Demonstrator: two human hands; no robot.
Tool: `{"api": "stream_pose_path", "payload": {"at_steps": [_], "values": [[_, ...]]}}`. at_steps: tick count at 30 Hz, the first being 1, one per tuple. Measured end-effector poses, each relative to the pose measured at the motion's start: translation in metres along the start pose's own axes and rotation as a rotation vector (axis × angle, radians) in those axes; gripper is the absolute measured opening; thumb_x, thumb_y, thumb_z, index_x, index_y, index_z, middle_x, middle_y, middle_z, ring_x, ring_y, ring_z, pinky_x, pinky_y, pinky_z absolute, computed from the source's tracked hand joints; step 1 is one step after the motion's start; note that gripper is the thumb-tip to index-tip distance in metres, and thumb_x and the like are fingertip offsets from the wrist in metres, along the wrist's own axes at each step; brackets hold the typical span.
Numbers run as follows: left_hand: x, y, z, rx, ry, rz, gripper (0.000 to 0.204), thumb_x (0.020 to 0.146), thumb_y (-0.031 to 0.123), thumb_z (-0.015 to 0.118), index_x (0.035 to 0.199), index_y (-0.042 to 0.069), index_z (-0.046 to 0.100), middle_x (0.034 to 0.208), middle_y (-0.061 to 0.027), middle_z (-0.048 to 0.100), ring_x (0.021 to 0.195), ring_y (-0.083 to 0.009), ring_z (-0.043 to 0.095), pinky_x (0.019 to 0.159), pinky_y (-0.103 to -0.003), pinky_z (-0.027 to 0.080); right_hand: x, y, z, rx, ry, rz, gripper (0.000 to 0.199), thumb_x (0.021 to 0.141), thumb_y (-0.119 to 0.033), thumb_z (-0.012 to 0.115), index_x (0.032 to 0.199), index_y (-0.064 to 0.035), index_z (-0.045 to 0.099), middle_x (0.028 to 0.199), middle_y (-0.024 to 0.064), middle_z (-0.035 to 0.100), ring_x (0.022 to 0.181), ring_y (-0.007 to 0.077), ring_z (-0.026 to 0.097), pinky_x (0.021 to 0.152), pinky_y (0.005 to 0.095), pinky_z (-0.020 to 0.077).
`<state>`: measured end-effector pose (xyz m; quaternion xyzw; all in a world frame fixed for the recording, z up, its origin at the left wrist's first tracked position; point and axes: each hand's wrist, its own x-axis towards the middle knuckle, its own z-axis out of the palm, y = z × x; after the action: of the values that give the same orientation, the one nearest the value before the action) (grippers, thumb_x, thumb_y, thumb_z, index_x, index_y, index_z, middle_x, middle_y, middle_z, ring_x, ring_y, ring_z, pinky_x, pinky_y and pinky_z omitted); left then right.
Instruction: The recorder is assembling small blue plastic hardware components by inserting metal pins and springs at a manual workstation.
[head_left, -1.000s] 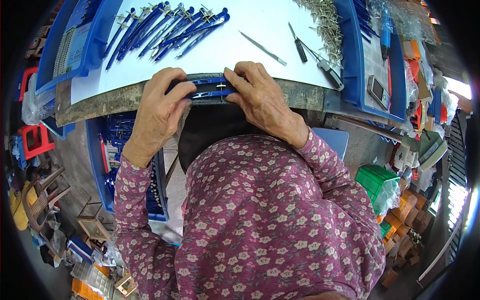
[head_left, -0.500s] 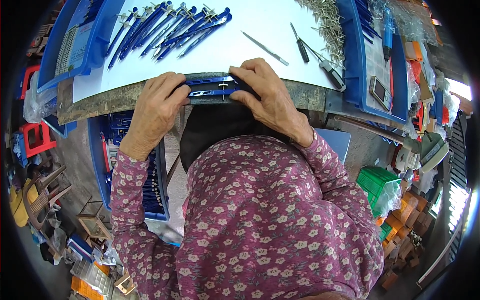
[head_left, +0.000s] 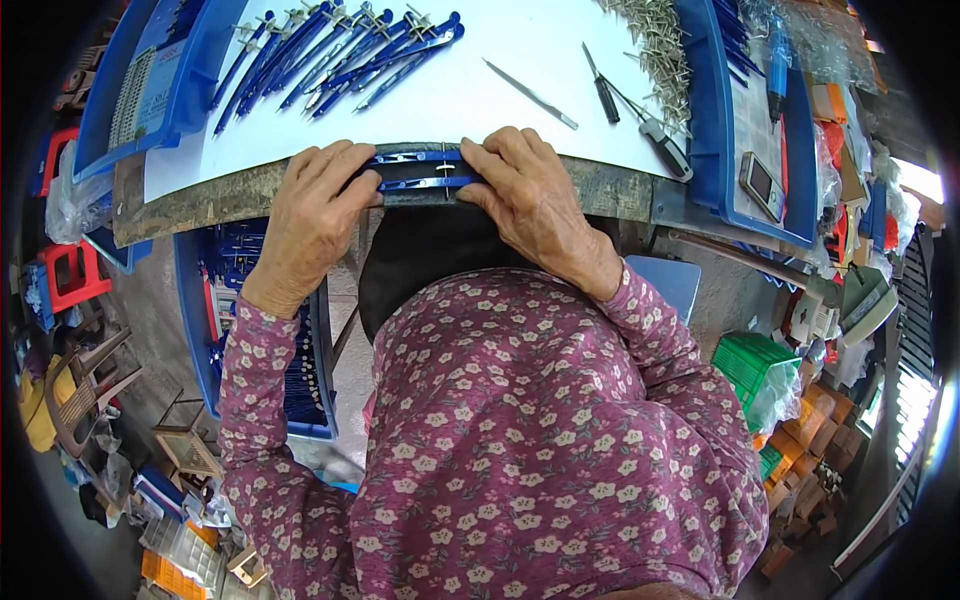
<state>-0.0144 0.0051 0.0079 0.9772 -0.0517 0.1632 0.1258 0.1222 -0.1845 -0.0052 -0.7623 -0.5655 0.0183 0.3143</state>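
Observation:
My left hand (head_left: 312, 213) and my right hand (head_left: 531, 198) both grip one long blue plastic compass-like part (head_left: 418, 170) at the near edge of the white-topped table (head_left: 560, 185). The left hand pinches its left end, the right hand its right end. The part lies level, with a small metal pin at its middle. Farther back on the white top lies a row of several finished blue parts (head_left: 335, 50).
Tweezers (head_left: 532, 95), a screwdriver (head_left: 601, 88) and another tool (head_left: 655, 135) lie on the table to the right, beside a heap of metal pins (head_left: 650, 45). Blue trays (head_left: 760, 110) flank the top; a blue crate (head_left: 225, 300) sits below left, a green crate (head_left: 755, 370) right.
Both hands and the blue part stay at the table edge; the fingers have only shifted slightly along the part.

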Motion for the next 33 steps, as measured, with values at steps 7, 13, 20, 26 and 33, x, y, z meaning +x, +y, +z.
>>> {"api": "stream_pose_path", "payload": {"at_steps": [7, 13, 20, 26, 33], "values": [[0.002, -0.003, 0.001, 0.000, -0.004, 0.031, 0.020, 0.070, 0.006, 0.066, 0.087, 0.001, 0.057, 0.101, -0.0099, 0.057, 0.097, -0.0262, 0.055, 0.083, -0.038, 0.043, 0.001, 0.001, 0.000, 0.043, 0.005, 0.023, 0.038, 0.070, -0.008, 0.070, 0.104, 0.0016, 0.058, 0.086, 0.0089, 0.052, 0.075, 0.0232, 0.047, 0.067, 0.0334, 0.0404], [0.001, -0.003, 0.002, -0.045, 0.062, 0.053, 0.017, 0.068, 0.004, 0.066, 0.083, 0.000, 0.058, 0.095, -0.0094, 0.057, 0.093, -0.0263, 0.056, 0.082, -0.037, 0.044, 0.002, 0.003, -0.002, 0.046, -0.018, -0.015, 0.039, 0.068, -0.007, 0.071, 0.104, 0.0008, 0.058, 0.086, 0.0093, 0.053, 0.074, 0.0237, 0.049, 0.066, 0.0330, 0.0410], [-0.009, -0.012, 0.001, -0.231, 0.163, -0.005, 0.015, 0.064, 0.000, 0.068, 0.077, -0.002, 0.059, 0.086, -0.0099, 0.060, 0.085, -0.0262, 0.056, 0.077, -0.036, 0.047, 0.011, -0.004, 0.010, 0.056, -0.005, -0.078, 0.035, 0.068, -0.005, 0.070, 0.099, 0.0019, 0.057, 0.084, 0.0099, 0.051, 0.072, 0.0246, 0.048, 0.064, 0.0317, 0.0407], [-0.051, -0.038, -0.034, -0.212, 0.081, -0.220, 0.016, 0.066, -0.004, 0.067, 0.081, -0.004, 0.062, 0.090, -0.0113, 0.062, 0.090, -0.0283, 0.058, 0.079, -0.036, 0.047, 0.049, -0.032, 0.058, 0.082, -0.012, -0.197, 0.024, 0.066, -0.008, 0.070, 0.080, 0.0001, 0.052, 0.076, 0.0085, 0.044, 0.068, 0.0199, 0.044, 0.060, 0.0317, 0.0384], [-0.031, -0.016, -0.023, -0.192, 0.113, -0.211, 0.017, 0.068, -0.006, 0.065, 0.084, -0.004, 0.063, 0.095, -0.0112, 0.063, 0.095, -0.0288, 0.058, 0.083, -0.036, 0.046, 0.028, -0.019, 0.030, 0.080, 0.007, -0.177, 0.028, 0.065, -0.012, 0.072, 0.082, -0.0002, 0.053, 0.080, 0.0097, 0.046, 0.072, 0.0232, 0.046, 0.063, 0.0339, 0.0400]]}}
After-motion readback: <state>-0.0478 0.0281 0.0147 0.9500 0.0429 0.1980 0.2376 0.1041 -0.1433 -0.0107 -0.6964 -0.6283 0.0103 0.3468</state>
